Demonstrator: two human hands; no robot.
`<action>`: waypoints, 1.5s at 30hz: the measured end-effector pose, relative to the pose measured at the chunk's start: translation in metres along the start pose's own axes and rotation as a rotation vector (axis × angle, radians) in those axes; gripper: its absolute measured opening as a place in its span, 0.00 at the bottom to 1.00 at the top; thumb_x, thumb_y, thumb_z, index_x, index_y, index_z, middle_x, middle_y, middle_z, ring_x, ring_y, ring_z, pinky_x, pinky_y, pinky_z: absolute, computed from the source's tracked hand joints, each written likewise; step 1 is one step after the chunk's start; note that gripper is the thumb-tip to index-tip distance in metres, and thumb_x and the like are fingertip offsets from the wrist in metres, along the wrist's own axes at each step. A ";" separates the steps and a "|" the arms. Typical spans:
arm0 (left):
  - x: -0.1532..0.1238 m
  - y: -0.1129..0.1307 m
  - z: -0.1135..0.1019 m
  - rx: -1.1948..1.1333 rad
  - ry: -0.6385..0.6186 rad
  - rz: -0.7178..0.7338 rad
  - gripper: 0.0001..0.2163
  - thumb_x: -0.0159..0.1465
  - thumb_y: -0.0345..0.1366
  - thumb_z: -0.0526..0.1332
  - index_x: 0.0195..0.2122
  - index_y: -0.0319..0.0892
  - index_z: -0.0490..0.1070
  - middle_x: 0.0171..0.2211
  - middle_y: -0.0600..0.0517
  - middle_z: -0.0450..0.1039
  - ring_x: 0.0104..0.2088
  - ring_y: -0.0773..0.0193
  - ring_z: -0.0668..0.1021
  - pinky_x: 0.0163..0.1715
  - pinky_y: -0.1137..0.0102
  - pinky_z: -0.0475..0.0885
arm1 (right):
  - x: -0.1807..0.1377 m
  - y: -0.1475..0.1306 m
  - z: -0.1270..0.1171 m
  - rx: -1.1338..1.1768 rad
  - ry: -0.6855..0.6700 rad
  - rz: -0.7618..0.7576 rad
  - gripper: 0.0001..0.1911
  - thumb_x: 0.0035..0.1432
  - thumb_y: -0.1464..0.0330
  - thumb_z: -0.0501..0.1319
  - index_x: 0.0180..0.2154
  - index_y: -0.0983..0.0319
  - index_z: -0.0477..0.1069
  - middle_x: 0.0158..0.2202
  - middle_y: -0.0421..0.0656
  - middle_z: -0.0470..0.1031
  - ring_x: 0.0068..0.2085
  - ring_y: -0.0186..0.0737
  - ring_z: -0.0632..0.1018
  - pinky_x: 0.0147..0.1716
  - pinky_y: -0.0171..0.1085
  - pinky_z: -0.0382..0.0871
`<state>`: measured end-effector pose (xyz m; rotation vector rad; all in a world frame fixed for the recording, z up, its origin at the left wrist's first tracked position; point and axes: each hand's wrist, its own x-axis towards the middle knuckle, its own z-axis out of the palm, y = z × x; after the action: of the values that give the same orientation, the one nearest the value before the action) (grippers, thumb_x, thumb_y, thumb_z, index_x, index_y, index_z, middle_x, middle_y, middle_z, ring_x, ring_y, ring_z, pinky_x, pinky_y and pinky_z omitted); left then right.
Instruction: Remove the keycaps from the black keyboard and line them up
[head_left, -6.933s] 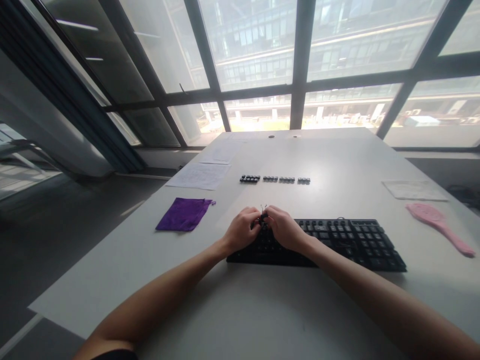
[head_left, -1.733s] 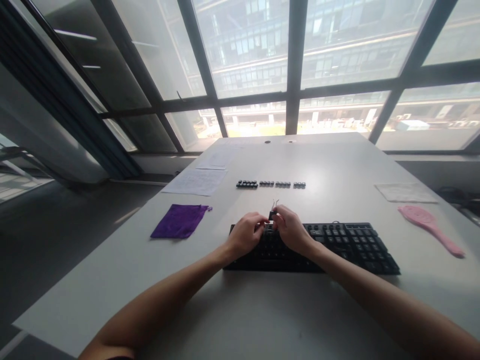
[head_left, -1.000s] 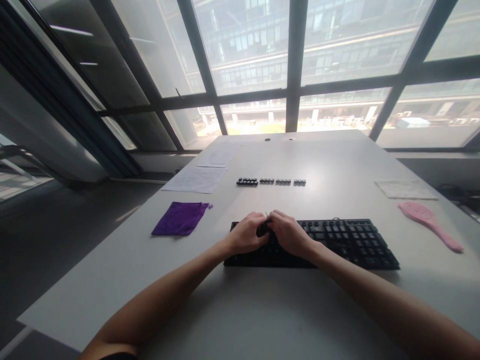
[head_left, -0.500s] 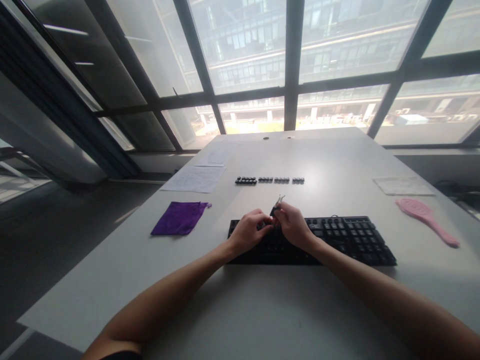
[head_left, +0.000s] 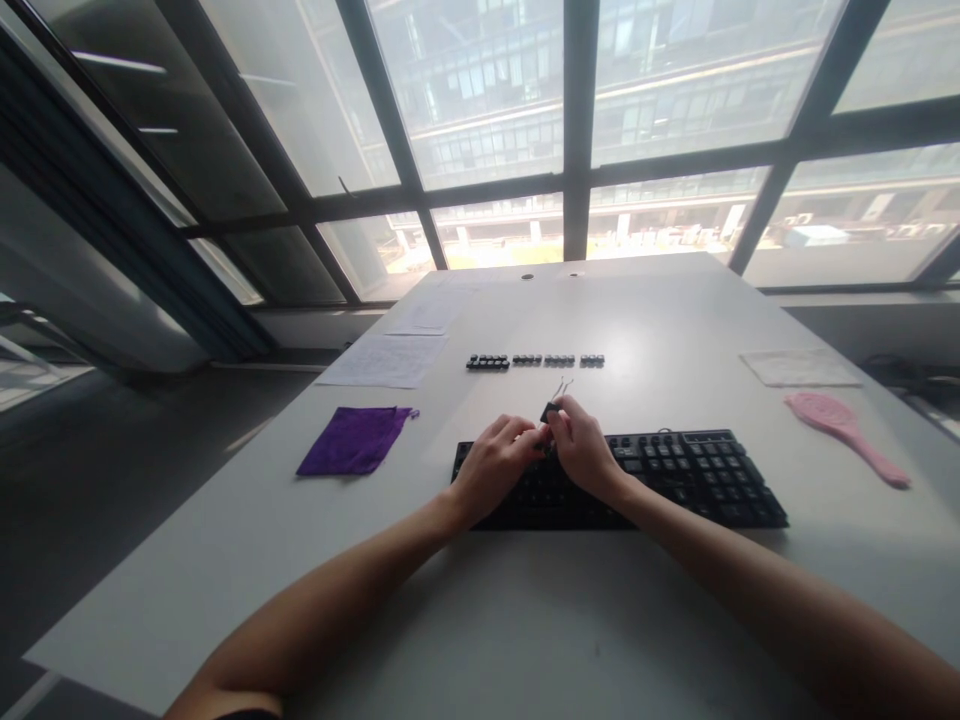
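Observation:
A black keyboard point(head_left: 697, 475) lies across the table in front of me, its left half largely covered by my hands. My right hand point(head_left: 581, 450) is closed around a keycap puller point(head_left: 551, 411), whose dark body shows at the fingertips while two thin wire prongs point up and away. Just left of it, my left hand point(head_left: 499, 462) is closed, with thumb and fingertips pinched together close to the puller. Whatever small dark thing is between those fingertips cannot be made out. Beyond the hands, several black keycaps point(head_left: 487, 362) stand in short grouped rows.
On the left lie a purple drawstring pouch point(head_left: 352, 440) and paper sheets point(head_left: 382, 360). To the right are a pink hairbrush point(head_left: 844, 430) and a flat pale packet point(head_left: 799, 368). The white table point(head_left: 480, 610) runs up to large windows.
The puller's wire prongs now sit a little higher and look wider apart. My left fingertips have shifted slightly against the right hand. The view has moved a little; the keycap rows stay put.

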<state>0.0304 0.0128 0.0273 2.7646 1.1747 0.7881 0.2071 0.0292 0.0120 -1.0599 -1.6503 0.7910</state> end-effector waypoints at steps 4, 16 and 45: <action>0.006 0.003 -0.006 -0.143 0.060 -0.060 0.06 0.67 0.32 0.61 0.44 0.44 0.73 0.48 0.46 0.72 0.50 0.55 0.73 0.50 0.59 0.72 | 0.002 0.003 0.001 0.106 0.048 0.051 0.10 0.69 0.61 0.50 0.37 0.58 0.62 0.24 0.38 0.74 0.25 0.37 0.75 0.27 0.34 0.65; 0.084 -0.133 0.009 -0.134 0.056 -0.245 0.01 0.57 0.30 0.66 0.31 0.40 0.77 0.29 0.51 0.77 0.31 0.63 0.77 0.37 0.69 0.72 | 0.004 0.010 0.004 0.189 0.077 0.100 0.11 0.69 0.59 0.49 0.38 0.58 0.62 0.24 0.39 0.75 0.25 0.36 0.75 0.27 0.33 0.66; 0.101 -0.169 0.053 0.170 0.190 -0.238 0.05 0.62 0.33 0.65 0.39 0.45 0.79 0.45 0.48 0.73 0.48 0.54 0.69 0.52 0.61 0.70 | 0.004 0.004 0.001 0.185 0.003 0.083 0.09 0.68 0.61 0.51 0.36 0.58 0.62 0.23 0.38 0.74 0.24 0.35 0.73 0.27 0.33 0.65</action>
<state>0.0015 0.2105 -0.0127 2.6505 1.6404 0.9822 0.2064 0.0349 0.0094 -1.0027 -1.5060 0.9767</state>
